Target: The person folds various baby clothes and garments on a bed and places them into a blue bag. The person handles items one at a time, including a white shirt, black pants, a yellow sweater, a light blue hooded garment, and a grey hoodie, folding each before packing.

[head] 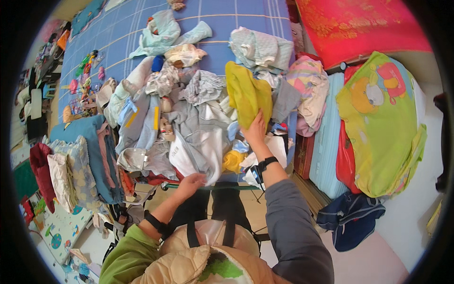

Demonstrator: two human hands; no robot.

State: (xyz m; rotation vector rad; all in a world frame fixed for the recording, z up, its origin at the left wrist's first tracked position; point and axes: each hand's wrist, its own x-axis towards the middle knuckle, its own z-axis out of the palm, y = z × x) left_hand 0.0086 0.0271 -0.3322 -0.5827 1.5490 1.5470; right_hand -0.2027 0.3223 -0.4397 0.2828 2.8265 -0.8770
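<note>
My right hand (256, 132) grips the lower edge of a mustard-yellow garment (247, 93), its fingertips partly against the cloth. The garment lies loosely folded over the right side of a heap of small clothes. My left hand (193, 184) is at the near edge of the heap, beside a white garment with grey parts (211, 156). Its fingertips meet the white cloth, but whether they grip it cannot be made out. Between the hands sits a bunched orange-yellow piece (234, 161). Farther left lies a grey garment with yellow strips (136, 120).
A blue checked bedspread (220, 26) extends behind the heap, with a quilted pale garment (262, 49) on it. Small toys (85, 78) lie at far left. Folded textiles (83, 159) hang at the near-left edge. A light-blue suitcase (324, 142) and green bear-print cloth (383, 131) stand right.
</note>
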